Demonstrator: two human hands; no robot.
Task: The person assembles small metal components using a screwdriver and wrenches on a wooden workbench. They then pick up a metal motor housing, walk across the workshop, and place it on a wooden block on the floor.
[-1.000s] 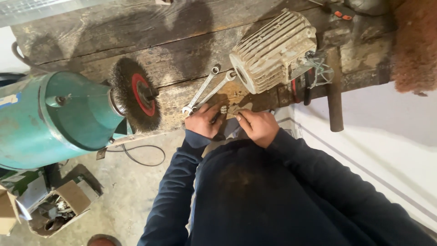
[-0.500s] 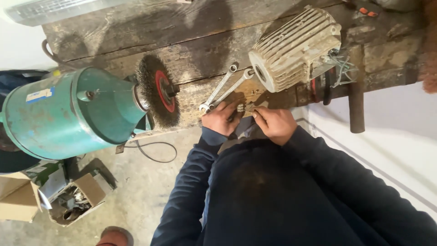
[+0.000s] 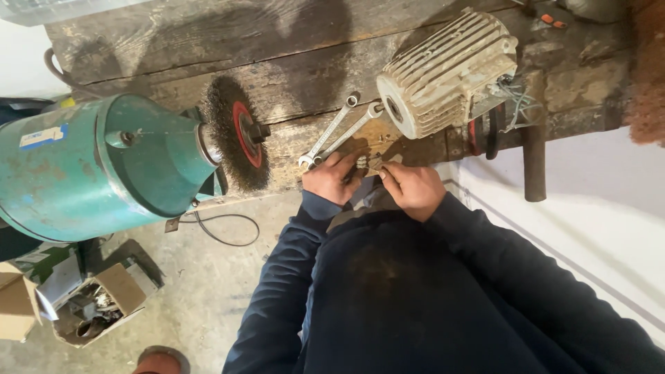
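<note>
The left hand (image 3: 331, 176) and right hand (image 3: 413, 188) meet at frame centre, both pinching a small metal part (image 3: 367, 163) at the table (image 3: 173, 48) edge; fingers hide most of it. Two wrenches (image 3: 334, 130) lie just above, beside a pale ribbed motor (image 3: 443, 69). A green grinder (image 3: 104, 166) with wire wheel (image 3: 235, 138) fills the left.

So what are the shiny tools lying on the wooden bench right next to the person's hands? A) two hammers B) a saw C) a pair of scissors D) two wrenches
D: two slim silver wrenches with ring and open ends lie side by side on the wooden bench, just above the left hand.
</note>
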